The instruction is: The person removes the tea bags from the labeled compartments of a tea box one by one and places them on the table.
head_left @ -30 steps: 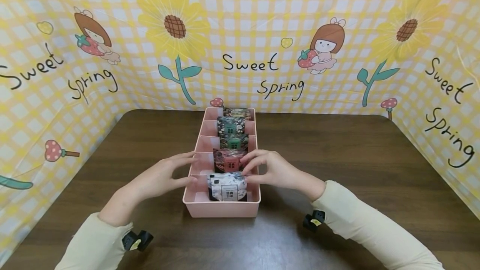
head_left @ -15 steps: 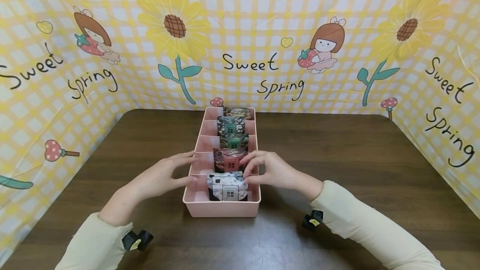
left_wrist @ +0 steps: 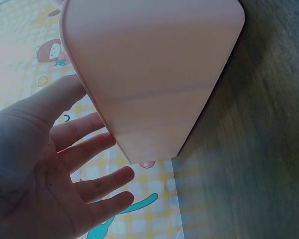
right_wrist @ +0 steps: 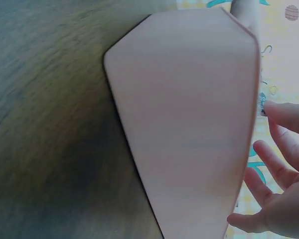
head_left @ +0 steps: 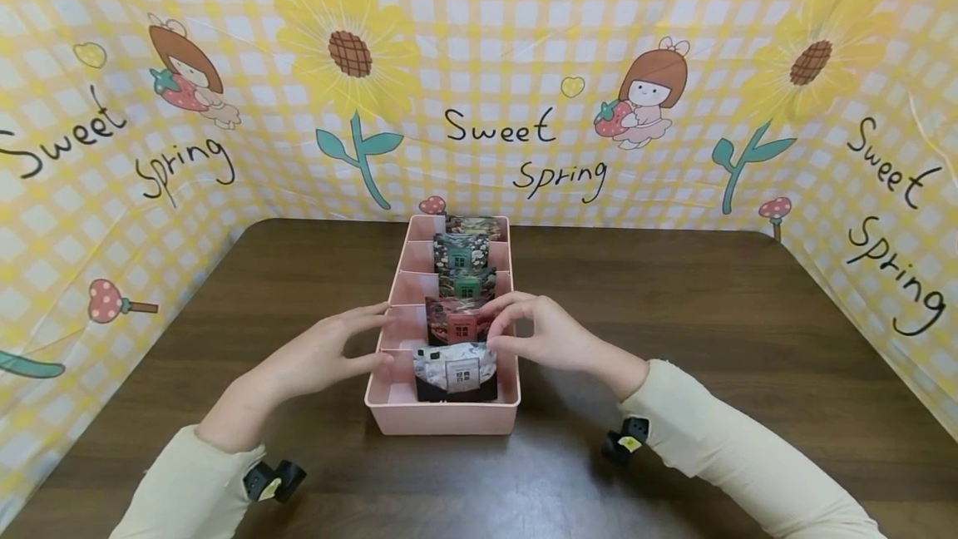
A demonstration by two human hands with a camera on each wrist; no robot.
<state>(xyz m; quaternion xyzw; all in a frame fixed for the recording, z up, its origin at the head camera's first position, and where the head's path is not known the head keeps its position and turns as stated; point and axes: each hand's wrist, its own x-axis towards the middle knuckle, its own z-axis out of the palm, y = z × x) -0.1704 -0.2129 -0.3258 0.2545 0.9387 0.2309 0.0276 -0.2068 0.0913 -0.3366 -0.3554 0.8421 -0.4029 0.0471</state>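
In the head view a pink divided box (head_left: 441, 420) holds small printed sachets. In its front compartment stands a white sachet (head_left: 456, 366) with a dark lower part. My right hand (head_left: 557, 337) pinches this sachet's top right corner between thumb and forefinger; the corner (right_wrist: 262, 103) peeks above the rim in the right wrist view. My left hand (head_left: 329, 348) touches the box's left rim with thumb and fingers loosely spread. The left wrist view shows the thumb (left_wrist: 65, 97) over the rim, its tip hidden.
Behind the white sachet stand a red sachet (head_left: 458, 323), a green sachet (head_left: 467, 284), a dark floral sachet (head_left: 460, 253) and another sachet (head_left: 473, 228), one per compartment. The brown table (head_left: 674, 323) meets a yellow checked cloth (head_left: 479, 48) at the back and sides.
My right hand has risen slightly. The front white sachet's label has shifted up and tilted, and more of the dark lower part shows. The left hand and the box have stayed put.
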